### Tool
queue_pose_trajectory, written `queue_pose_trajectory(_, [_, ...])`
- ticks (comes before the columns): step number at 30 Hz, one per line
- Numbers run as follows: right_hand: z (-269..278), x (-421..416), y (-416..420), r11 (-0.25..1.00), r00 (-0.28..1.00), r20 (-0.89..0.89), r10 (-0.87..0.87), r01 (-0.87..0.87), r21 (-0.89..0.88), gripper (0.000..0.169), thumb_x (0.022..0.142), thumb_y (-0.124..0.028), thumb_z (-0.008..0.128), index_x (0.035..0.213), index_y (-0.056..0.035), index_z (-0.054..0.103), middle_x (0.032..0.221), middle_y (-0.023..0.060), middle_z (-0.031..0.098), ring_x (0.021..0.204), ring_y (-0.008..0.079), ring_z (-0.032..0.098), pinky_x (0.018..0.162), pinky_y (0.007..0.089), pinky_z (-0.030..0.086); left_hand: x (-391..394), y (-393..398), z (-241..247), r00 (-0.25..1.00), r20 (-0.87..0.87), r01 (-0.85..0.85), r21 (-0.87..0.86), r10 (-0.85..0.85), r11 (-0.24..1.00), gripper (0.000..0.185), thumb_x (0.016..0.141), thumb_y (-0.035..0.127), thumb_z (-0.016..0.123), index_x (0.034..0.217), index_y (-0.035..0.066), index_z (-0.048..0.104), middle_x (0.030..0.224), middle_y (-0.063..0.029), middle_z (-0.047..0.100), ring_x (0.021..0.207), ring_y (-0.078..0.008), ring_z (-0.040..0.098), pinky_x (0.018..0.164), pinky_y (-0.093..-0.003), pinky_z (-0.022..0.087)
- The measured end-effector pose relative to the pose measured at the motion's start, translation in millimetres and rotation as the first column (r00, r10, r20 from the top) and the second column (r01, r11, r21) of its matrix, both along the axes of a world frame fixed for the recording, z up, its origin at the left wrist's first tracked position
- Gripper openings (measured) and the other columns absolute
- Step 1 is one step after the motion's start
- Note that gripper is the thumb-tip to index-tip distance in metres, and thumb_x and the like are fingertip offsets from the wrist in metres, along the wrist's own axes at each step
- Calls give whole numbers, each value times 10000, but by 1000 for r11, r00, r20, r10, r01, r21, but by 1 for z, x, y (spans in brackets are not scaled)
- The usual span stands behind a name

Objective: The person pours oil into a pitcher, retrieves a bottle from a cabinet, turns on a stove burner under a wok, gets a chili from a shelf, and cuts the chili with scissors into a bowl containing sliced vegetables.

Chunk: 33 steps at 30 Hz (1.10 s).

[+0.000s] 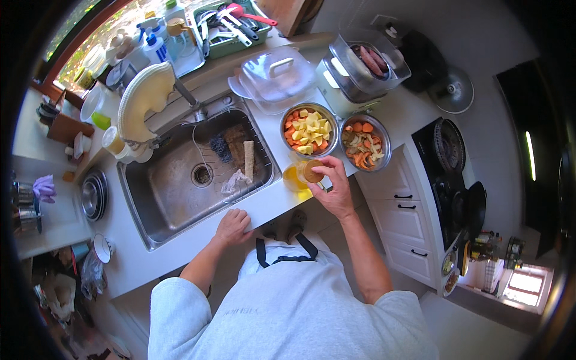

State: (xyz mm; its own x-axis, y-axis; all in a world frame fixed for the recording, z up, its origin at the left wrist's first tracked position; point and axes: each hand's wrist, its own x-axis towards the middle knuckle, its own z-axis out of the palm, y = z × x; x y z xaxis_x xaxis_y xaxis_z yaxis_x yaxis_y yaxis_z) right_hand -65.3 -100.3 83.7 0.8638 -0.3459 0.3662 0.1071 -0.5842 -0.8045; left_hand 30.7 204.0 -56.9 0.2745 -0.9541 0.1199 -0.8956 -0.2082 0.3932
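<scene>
My right hand (334, 186) grips the round brown lid (313, 171) of a glass container holding yellow liquid (294, 177), at the counter's front edge. Whether the lid is on or lifted off I cannot tell. My left hand (232, 227) rests on the counter edge before the sink, its fingers loosely curled and holding nothing that shows. Just behind the glass container stands a metal bowl of cut orange and pale yellow vegetable chunks (310, 129). To its right, a second metal bowl holds orange pieces and peelings (362, 143).
A steel sink (166, 189) with a wire rack lies left of the glass container. Behind the bowls stand a clear plastic cover (279, 74) and a steamer-like appliance (346, 85). A black stovetop (429, 153) is at right, and nested metal bowls (93, 195) at left.
</scene>
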Motion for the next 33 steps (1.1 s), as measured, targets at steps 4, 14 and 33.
queue_pose_trajectory(4, [5,0,1,997,1000,-9,-4,3,-72,406,708,-4,733,1087,-75,603,1172,98,511,1102,258,544,936,331,463,0,-1,-2,1000,-11,2,-1,-2,1000,359,670,298,724,807,57,496,877,-122,496,827,-299,493,736,-404,404])
queue_pose_trajectory(14, [3,-2,2,975,999,39,9,0,-222,416,708,8,718,1097,-61,588,1192,119,504,1057,271,579,905,329,501,0,2,-1,1000,-18,9,-7,-9,1000,352,656,282,722,803,65,487,853,-116,484,814,-297,492,713,-401,400])
queue_pose_trajectory(33, [-97,-65,-57,456,702,-326,-634,679,575,355,938,-294,609,1132,-24,485,1037,117,580,851,172,639,729,292,542,-10,-2,-14,998,56,1,10,-1,1000,367,670,313,728,793,49,504,850,-139,485,816,-331,477,719,-429,383])
